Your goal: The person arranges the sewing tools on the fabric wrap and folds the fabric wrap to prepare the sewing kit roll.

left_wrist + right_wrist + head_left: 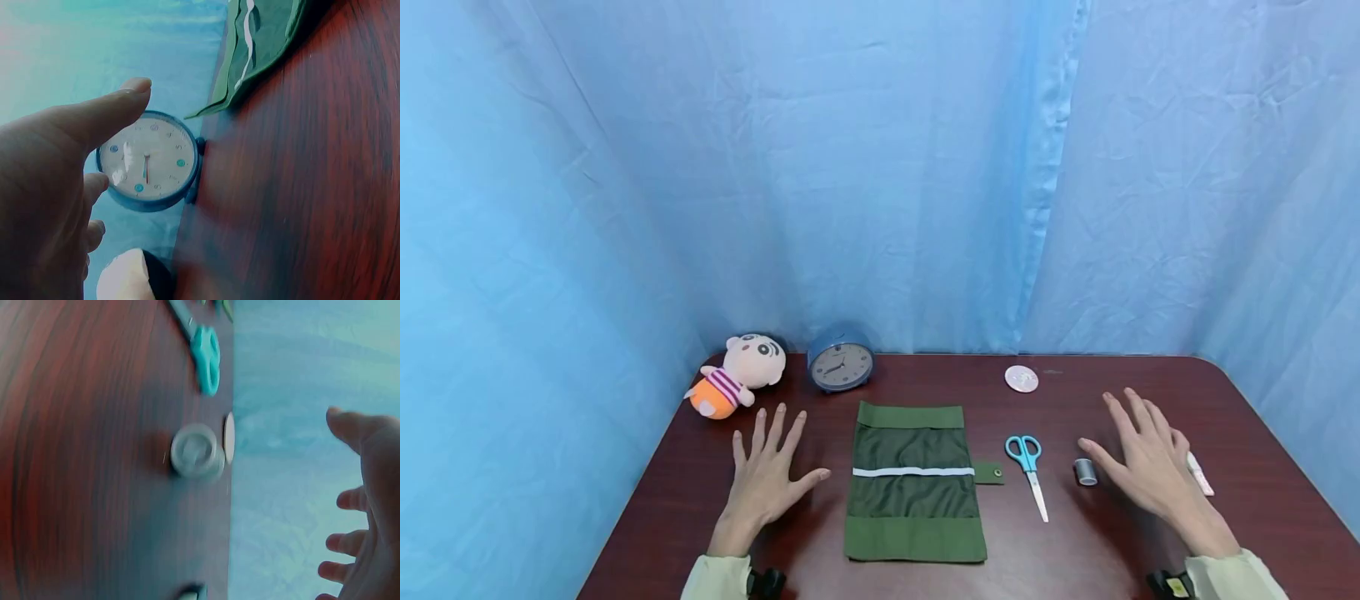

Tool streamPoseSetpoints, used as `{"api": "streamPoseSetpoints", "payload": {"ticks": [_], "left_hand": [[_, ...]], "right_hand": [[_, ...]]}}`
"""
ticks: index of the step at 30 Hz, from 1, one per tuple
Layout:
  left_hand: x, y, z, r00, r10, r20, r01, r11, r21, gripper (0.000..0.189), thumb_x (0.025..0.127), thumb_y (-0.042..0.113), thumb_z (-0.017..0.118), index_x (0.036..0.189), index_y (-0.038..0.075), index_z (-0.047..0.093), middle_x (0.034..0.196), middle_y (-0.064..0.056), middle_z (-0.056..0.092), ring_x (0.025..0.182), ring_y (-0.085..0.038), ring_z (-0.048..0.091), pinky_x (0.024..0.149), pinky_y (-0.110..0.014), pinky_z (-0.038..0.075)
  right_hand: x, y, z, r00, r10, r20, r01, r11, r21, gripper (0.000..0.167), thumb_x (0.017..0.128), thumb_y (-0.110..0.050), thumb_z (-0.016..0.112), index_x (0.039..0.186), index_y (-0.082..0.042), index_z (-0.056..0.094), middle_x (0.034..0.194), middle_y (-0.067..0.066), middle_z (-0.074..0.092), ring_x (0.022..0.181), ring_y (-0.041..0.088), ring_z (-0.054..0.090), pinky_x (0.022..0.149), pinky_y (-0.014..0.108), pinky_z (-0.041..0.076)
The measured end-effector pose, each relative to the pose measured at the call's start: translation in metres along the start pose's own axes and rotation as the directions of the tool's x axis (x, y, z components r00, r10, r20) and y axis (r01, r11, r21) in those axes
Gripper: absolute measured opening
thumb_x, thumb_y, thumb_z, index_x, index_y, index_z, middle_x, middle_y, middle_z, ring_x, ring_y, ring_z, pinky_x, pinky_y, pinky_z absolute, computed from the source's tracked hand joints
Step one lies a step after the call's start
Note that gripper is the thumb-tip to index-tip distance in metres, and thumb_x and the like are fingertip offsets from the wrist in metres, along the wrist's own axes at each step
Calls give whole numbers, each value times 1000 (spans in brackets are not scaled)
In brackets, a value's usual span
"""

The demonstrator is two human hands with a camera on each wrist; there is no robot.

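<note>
My left hand (pixel 763 485) is spread with straight fingers over the table's left side and holds nothing. Just right of it lies a green fabric roll-up pouch (pixel 916 492), unrolled flat, with a white band across it and a snap tab on its right. Fingers apart, my right hand (pixel 1156 473) hovers at the right, also holding nothing. By its thumb stands a grey thread spool (pixel 1086 472). Scissors (pixel 1027 467) with turquoise handles lie between the pouch and the spool, blades toward me. A slim white object (pixel 1199 475) is partly hidden behind the right hand.
A plush doll (pixel 730 379) in an orange bottom and striped top lies at the back left. Beside it stands a blue round clock (pixel 841 363). A pale round disc (pixel 1022 378) lies near the back edge. Blue curtains (pixel 880 183) enclose the dark wooden table (pixel 940 379).
</note>
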State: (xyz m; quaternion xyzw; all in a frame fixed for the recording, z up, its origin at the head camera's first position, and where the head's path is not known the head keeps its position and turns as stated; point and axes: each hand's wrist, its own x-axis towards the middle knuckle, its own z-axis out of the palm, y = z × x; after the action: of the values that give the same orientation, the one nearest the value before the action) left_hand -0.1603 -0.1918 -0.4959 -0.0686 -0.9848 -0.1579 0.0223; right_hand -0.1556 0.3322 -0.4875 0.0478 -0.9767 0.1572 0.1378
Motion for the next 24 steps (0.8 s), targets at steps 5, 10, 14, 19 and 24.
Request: {"api": "streamPoseSetpoints", "payload": {"ticks": [5, 10, 14, 19, 24], "left_hand": [[2, 9, 7, 1000, 14, 27, -14, 1000, 3, 94, 86, 65, 64, 161, 25, 23, 170, -12, 14, 157, -42, 4, 119, -76, 4], [5, 19, 14, 998, 41, 48, -40, 999, -3, 93, 86, 66, 63, 161, 25, 25, 170, -13, 16, 157, -42, 6, 120, -74, 6], [6, 25, 21, 996, 58, 64, -57, 998, -7, 93, 86, 67, 63, 160, 24, 27, 170, -12, 17, 158, -41, 7, 120, -73, 7], [7, 33, 29, 994, 77, 82, -76, 997, -10, 94, 85, 70, 62, 160, 24, 27, 169, -11, 19, 157, -42, 9, 120, -73, 10], [8, 38, 36, 991, 92, 100, -91, 996, -20, 95, 84, 71, 61, 160, 25, 28, 169, -12, 20, 157, -42, 10, 120, -72, 11]], "right_hand": [[8, -21, 5, 998, -18, -66, 22, 998, 60, 77, 93, -41, 68, 151, -2, 37, 150, 33, 36, 125, 59, 38, 87, 78, 34], [16, -41, 11, 996, -21, -91, 33, 991, 130, 68, 92, -26, 71, 144, 7, 42, 143, 37, 42, 119, 59, 46, 90, 74, 41], [21, -56, 16, 999, 8, -46, -1, 988, 154, 68, 93, -24, 69, 146, 7, 40, 143, 37, 42, 124, 57, 46, 95, 73, 42], [23, -69, 26, 997, 59, 47, -66, 983, 173, 70, 96, -27, 66, 150, 6, 36, 146, 37, 39, 128, 56, 44, 98, 72, 42], [22, -78, 39, 986, 112, 122, -132, 976, 172, 72, 96, -29, 64, 151, 5, 33, 146, 38, 38, 128, 58, 44, 98, 71, 43]]}}
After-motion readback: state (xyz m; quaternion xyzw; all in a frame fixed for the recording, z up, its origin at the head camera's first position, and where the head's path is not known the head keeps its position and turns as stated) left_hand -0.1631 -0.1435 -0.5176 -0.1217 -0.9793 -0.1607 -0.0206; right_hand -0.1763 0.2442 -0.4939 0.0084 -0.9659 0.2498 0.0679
